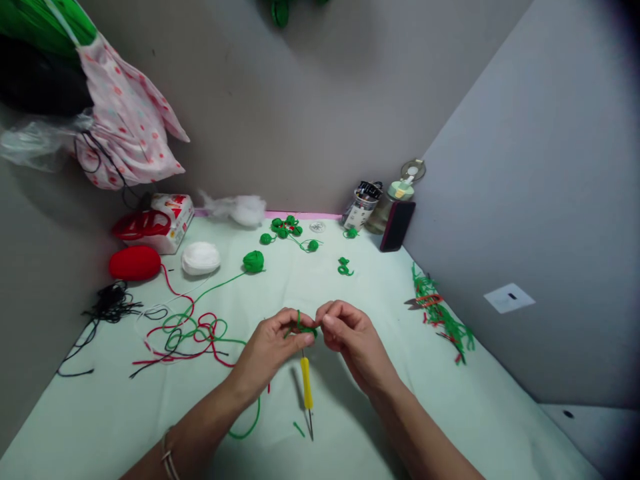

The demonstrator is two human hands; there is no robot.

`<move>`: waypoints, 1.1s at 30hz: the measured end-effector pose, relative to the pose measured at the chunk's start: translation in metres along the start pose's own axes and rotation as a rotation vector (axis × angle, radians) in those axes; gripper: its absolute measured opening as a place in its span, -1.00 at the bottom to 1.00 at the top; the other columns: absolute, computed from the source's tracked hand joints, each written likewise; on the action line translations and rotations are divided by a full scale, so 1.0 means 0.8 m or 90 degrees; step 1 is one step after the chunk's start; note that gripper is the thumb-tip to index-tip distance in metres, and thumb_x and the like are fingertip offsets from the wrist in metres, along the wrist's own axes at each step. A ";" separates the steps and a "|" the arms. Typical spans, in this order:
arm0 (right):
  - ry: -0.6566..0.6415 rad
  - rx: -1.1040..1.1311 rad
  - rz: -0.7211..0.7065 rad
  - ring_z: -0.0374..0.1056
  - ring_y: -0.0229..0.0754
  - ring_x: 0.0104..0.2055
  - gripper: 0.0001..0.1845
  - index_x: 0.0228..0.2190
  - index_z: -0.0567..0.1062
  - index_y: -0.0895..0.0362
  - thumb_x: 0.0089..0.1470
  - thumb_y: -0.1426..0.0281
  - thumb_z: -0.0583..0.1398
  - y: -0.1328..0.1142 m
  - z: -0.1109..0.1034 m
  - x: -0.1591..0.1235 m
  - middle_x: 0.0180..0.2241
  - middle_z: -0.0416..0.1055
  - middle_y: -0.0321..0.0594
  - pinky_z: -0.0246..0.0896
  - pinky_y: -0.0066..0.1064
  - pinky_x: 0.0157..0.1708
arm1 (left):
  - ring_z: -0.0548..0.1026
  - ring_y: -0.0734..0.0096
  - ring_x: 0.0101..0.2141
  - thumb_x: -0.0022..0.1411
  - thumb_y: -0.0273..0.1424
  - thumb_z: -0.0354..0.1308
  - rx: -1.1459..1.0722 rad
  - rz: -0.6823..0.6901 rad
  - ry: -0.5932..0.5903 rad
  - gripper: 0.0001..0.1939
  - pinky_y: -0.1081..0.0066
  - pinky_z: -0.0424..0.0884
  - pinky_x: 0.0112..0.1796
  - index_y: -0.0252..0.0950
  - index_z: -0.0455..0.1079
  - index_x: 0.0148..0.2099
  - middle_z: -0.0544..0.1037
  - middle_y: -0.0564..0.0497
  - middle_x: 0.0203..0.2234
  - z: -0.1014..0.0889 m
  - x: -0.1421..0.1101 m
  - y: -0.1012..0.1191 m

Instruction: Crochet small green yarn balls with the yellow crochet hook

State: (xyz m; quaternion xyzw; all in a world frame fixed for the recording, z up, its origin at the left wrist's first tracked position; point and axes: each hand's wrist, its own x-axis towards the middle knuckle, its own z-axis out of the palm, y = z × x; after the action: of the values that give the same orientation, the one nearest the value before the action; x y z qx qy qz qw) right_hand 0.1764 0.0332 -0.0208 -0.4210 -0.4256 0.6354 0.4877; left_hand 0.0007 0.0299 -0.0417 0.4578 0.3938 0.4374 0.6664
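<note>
Thumb and fingers of my left hand (274, 343) are closed on a small green crochet piece (309, 330), with a strand of yarn looped over the forefinger. My right hand (354, 340) is pinched shut right beside the piece's edge; what lies between its fingertips is too small to make out. Below my hands, a crochet hook (307, 383) with a yellow handle lies on the table. A short green yarn snippet (299, 429) is to its left. Green yarn runs from the ball (253, 261) toward my left hand.
Red yarn (135, 263), white yarn (201, 258) and tangled black yarn (113, 303) lie left. Several small green crocheted balls (287, 227) sit at the back. Scissors (425, 302) rest on green scraps at right, near a propped phone (398, 227) and a bottle (380, 213).
</note>
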 end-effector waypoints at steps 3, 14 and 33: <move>-0.048 -0.006 0.030 0.01 -0.41 -0.62 -0.49 -0.50 0.35 0.10 0.07 0.01 0.41 0.015 -0.001 0.008 -0.46 0.48 -0.33 -0.17 -0.46 -0.58 | 0.51 0.22 -0.19 0.18 -0.34 0.38 0.061 0.019 0.013 -0.88 0.29 0.41 -0.11 -0.26 0.53 -0.33 0.51 -0.01 -0.28 0.002 0.004 -0.011; -0.031 -0.055 0.031 -0.08 -0.36 -0.58 -0.51 -0.48 0.29 0.07 0.19 0.05 0.35 0.025 -0.019 0.011 -0.63 0.16 -0.51 -0.19 -0.44 -0.54 | 0.46 0.34 -0.39 0.15 -0.38 0.34 0.106 -0.058 -0.028 -0.91 0.35 0.38 -0.29 -0.23 0.49 -0.37 0.50 0.07 -0.44 -0.011 0.006 -0.022; -0.020 0.062 0.043 0.31 -0.24 -0.42 -0.59 -0.47 0.40 0.07 0.21 0.08 0.36 0.032 -0.012 0.020 -0.50 0.45 -0.35 0.24 -0.36 -0.31 | 0.62 0.26 -0.35 0.26 -0.22 0.31 -0.039 -0.120 -0.043 -0.78 0.22 0.53 -0.21 -0.28 0.57 -0.20 0.65 -0.06 -0.33 -0.012 0.011 -0.039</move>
State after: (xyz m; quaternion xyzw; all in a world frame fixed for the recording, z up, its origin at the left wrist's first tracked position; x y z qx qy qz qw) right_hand 0.1758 0.0460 -0.0500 -0.4007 -0.3877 0.6779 0.4791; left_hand 0.0016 0.0341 -0.0751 0.4126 0.3992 0.3688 0.7310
